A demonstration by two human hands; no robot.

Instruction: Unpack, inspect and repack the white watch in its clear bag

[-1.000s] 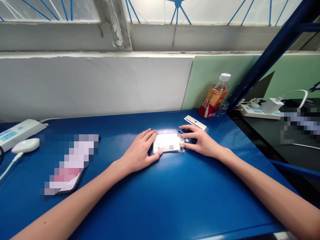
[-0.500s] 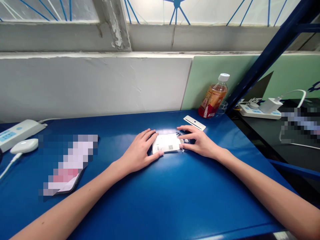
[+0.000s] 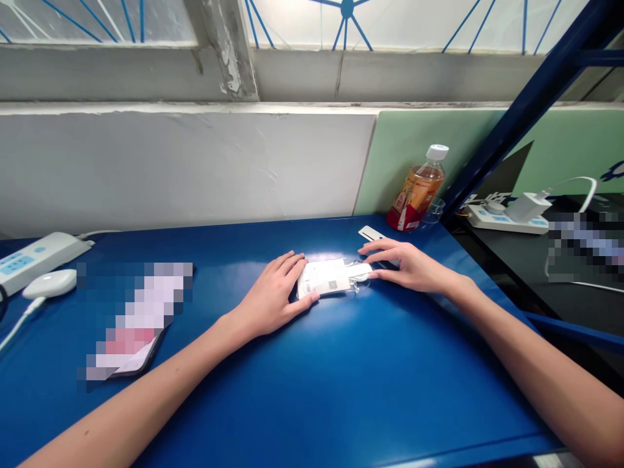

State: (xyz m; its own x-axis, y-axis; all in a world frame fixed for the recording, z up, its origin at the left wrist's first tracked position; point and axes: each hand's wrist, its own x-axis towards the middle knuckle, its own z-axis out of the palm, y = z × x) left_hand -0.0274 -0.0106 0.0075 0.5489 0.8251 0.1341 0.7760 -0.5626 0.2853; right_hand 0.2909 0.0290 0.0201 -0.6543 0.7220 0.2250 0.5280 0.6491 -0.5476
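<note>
I count one blue table [image 3: 312, 396]. One bottle [image 3: 418, 192], beyond the right hand [image 3: 407, 265]. Two hands: left hand [image 3: 275, 292], fingers spread wide, laid over, pinching nothing; right, fingers half curled, thumb and fingertip pinching. One white packet [image 3: 324, 277], under left fingers. One white card [image 3: 369, 232], partly hidden behind right fingers. One white piece [image 3: 359, 272], in the right pinch.

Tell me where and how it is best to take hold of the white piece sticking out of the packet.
Probably by its free right end, coming from the right, pinched between thumb and finger: the narrow white piece juts from the packet on that side, while the left hand covers the packet's other end. The right hand is at that tip.
</note>
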